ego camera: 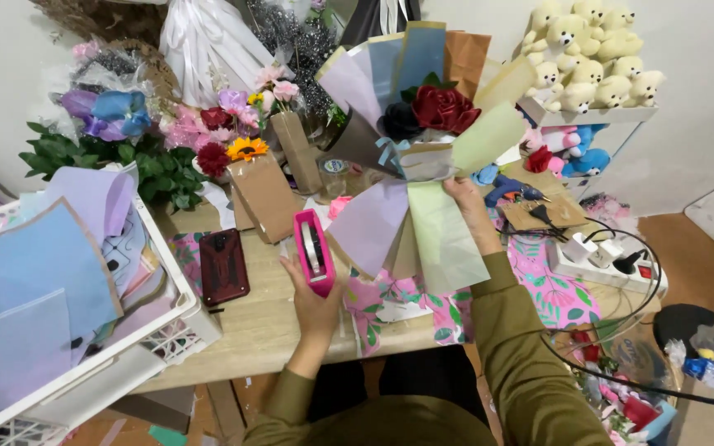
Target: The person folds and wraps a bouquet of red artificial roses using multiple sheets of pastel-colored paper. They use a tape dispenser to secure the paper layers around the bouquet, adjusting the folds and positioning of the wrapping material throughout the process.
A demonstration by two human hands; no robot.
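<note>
Head view: left hand [314, 299] clenched around pink tape dispenser [314, 253], right hand [466, 201] grasping paper-wrapped bouquet [423, 149].

pink tape dispenser [314, 253] upright, paper-wrapped bouquet [423, 157] raised

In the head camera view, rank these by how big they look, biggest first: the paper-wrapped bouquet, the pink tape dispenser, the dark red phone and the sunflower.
1. Paper-wrapped bouquet, held by the right hand.
2 and 3. Pink tape dispenser, in the left hand, and dark red phone look about alike; I won't rank them.
4. Sunflower, though it sits farther back.
</note>
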